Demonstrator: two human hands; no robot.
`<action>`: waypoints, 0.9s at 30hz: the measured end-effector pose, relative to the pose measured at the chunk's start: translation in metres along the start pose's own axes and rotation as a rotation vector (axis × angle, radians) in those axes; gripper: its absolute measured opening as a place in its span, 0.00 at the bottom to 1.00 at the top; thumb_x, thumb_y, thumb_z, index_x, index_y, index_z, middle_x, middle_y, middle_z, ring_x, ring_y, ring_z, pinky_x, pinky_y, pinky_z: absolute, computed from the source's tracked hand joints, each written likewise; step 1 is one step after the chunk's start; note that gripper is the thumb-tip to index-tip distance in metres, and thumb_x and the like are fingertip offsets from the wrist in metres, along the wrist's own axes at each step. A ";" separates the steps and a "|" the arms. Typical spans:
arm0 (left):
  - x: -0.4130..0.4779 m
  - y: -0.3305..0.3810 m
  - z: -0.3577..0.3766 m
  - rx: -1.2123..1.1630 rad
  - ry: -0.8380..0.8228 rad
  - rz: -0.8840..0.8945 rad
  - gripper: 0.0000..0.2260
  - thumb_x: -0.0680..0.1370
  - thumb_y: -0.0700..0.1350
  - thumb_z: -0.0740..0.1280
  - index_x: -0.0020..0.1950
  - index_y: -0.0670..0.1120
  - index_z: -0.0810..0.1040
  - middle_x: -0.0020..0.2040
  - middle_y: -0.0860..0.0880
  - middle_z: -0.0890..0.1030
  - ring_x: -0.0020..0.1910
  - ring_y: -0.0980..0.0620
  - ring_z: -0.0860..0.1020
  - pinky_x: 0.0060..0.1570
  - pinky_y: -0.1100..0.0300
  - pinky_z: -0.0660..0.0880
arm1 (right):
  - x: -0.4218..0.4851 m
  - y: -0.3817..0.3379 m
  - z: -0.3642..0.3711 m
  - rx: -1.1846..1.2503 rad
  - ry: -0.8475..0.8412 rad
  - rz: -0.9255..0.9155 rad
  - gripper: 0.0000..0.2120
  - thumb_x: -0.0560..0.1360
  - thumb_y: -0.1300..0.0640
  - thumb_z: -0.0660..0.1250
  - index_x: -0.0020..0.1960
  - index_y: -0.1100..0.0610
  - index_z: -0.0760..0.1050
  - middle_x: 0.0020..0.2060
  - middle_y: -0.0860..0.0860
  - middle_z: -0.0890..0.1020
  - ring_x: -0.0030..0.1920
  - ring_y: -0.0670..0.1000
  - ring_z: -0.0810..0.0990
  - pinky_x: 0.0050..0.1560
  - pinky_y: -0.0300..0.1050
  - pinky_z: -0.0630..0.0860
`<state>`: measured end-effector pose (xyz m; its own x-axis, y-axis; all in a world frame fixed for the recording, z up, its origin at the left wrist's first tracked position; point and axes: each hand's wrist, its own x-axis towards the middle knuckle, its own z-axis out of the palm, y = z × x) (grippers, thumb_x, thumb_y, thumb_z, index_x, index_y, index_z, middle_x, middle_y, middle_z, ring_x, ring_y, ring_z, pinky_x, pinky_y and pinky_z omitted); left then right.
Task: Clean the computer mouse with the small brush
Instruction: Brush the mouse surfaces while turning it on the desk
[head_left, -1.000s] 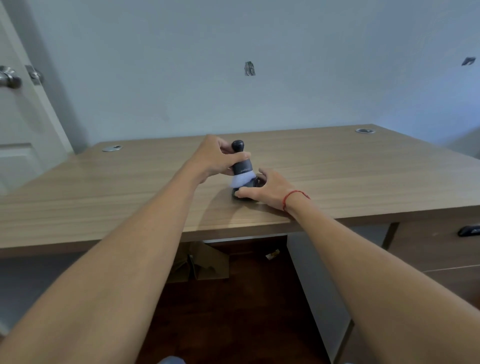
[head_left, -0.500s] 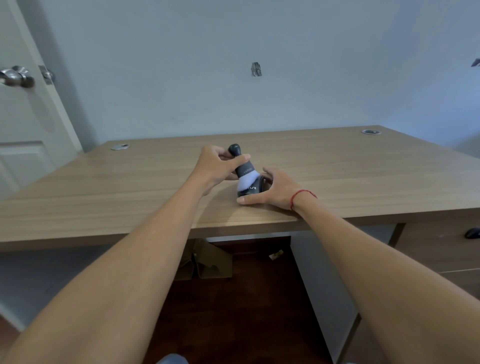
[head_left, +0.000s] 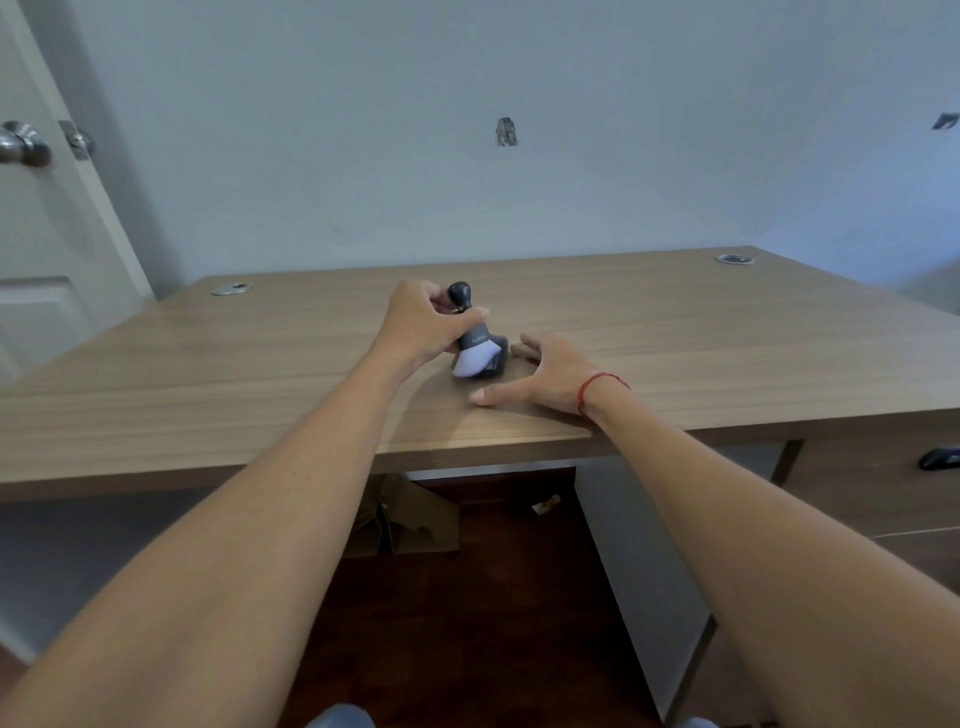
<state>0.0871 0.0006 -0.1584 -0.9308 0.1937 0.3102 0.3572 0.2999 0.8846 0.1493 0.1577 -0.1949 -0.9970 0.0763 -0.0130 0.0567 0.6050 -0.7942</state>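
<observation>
Head camera: the left hand (head_left: 431, 325) curls its fingers round the dark handle of the small brush (head_left: 470, 338). The handle tilts with its knob up and to the left, and the white bristles press down on the computer mouse (head_left: 497, 358). The mouse is a dark shape, mostly hidden behind the bristles, so its long axis cannot be made out. It lies on the bench (head_left: 675, 338) between the two hands, directly under the left one's tool. The right hand (head_left: 545, 374) is just beside the mouse on the right, spread and relaxed, gripping nothing, its thumb flat on the wood. Whether its fingertips touch the mouse is unclear. The left hand is the working one; steadying the mouse would probably fall to the right. A red cord bracelet (head_left: 597, 387) circles the right wrist, and a door (head_left: 47, 249) stands far left.
</observation>
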 end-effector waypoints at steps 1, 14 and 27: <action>0.000 0.000 0.000 -0.004 0.026 0.004 0.14 0.70 0.41 0.76 0.45 0.30 0.79 0.38 0.40 0.80 0.32 0.52 0.81 0.32 0.57 0.83 | 0.001 0.000 0.001 -0.001 -0.001 0.000 0.62 0.55 0.37 0.81 0.79 0.56 0.54 0.75 0.49 0.66 0.74 0.52 0.67 0.73 0.54 0.65; 0.037 -0.028 -0.018 -0.456 0.399 -0.089 0.06 0.74 0.41 0.73 0.40 0.41 0.78 0.36 0.47 0.79 0.39 0.50 0.81 0.38 0.61 0.83 | 0.041 -0.015 0.015 -0.089 0.069 0.002 0.64 0.53 0.31 0.77 0.80 0.51 0.51 0.77 0.50 0.62 0.77 0.55 0.60 0.75 0.58 0.59; 0.067 -0.046 -0.016 -0.054 0.214 -0.019 0.13 0.71 0.45 0.75 0.42 0.35 0.81 0.40 0.39 0.84 0.41 0.43 0.83 0.44 0.45 0.83 | 0.091 -0.023 0.025 -0.053 0.087 -0.026 0.39 0.61 0.37 0.77 0.67 0.51 0.71 0.57 0.45 0.77 0.60 0.52 0.76 0.60 0.47 0.73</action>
<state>0.0066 -0.0153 -0.1729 -0.9347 -0.0160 0.3551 0.3401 0.2503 0.9065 0.0554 0.1311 -0.1925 -0.9899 0.1273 0.0616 0.0361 0.6483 -0.7605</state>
